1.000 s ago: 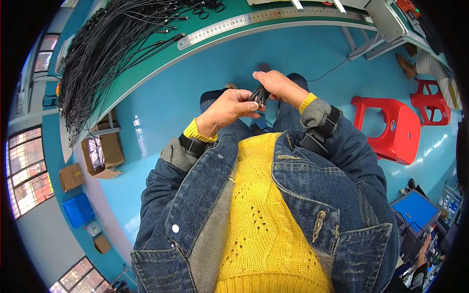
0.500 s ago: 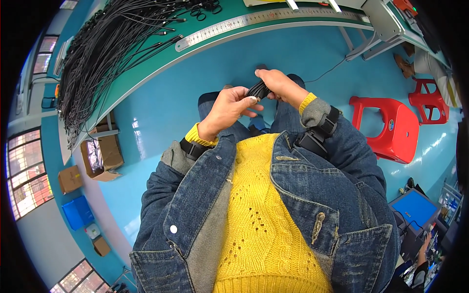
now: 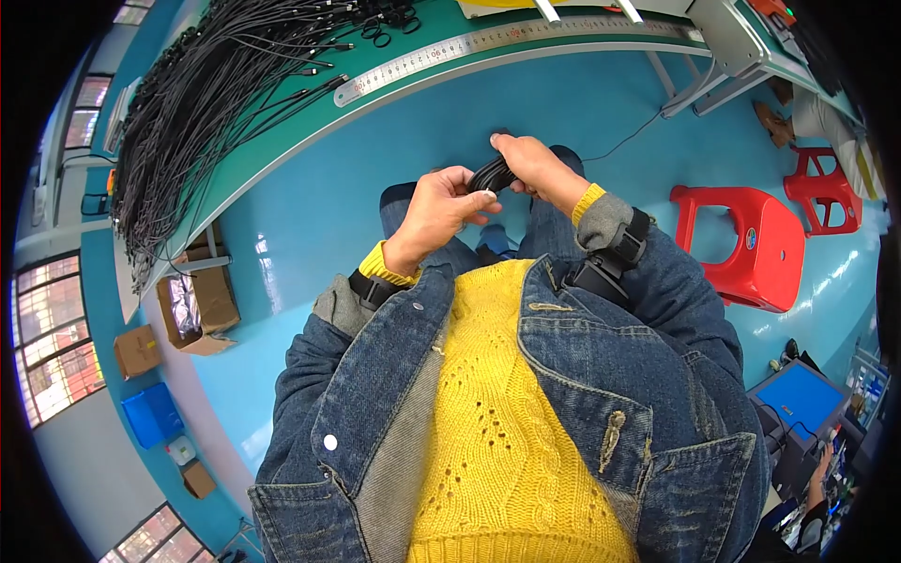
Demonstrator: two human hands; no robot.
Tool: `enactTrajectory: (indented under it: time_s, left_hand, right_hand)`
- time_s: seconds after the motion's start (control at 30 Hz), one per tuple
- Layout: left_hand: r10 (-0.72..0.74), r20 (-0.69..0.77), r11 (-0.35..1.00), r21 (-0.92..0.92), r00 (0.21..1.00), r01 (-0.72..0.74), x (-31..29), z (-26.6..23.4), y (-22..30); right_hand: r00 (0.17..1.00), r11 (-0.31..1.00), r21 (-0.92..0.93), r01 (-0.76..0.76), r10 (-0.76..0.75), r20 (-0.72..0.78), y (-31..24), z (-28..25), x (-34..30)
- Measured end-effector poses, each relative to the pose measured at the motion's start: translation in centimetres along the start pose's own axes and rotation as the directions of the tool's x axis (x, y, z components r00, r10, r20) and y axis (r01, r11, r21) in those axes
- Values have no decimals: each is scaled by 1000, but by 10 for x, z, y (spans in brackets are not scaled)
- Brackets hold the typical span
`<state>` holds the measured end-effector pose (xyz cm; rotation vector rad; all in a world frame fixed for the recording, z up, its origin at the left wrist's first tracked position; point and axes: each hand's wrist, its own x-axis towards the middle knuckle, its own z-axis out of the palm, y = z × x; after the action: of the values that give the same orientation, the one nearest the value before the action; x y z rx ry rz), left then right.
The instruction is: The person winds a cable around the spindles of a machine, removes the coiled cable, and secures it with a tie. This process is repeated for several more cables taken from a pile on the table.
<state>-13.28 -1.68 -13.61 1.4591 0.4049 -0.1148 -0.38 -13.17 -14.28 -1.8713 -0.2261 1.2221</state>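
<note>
In the head view, the table (image 3: 422,39) beyond the hands carries a heap of black cables (image 3: 202,127) and a steel ruler (image 3: 516,38); a red stool (image 3: 777,249) stands to the right. The black cable bundle (image 3: 488,176) lies between both hands, the left hand (image 3: 430,216) pinching its near end, the right hand (image 3: 540,169) gripping its far end. Fingers cover both ends; individual strands blur together.

- The view is taken from head height by a fisheye camera, aimed steeply downward.
- The yellow sweater (image 3: 511,413) is seen nearest; the green bench (image 3: 436,26) is framed farther off, along the top.
</note>
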Motion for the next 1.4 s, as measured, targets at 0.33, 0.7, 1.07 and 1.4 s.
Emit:
enactTrajectory:
  time_s: [0.33, 0.7, 1.07, 1.4]
  left_hand:
    - [151, -204, 987, 91, 967, -135, 6, 8, -7]
    - [207, -272, 978, 69, 940, -196, -2, 18, 3]
    - [-67, -120, 995, 59, 991, 75, -4, 12, 1]
    - [-22, -125, 989, 144, 992, 40, -2, 19, 7]
  right_hand:
    - [973, 972, 99, 212, -200, -118, 7, 6, -11]
    - [929, 922, -143, 360, -369, -35, -5, -8, 3]
    - [929, 917, -171, 361, -370, -23, 4, -6, 8]
    - [824, 593, -622, 512, -543, 161, 0, 1, 11]
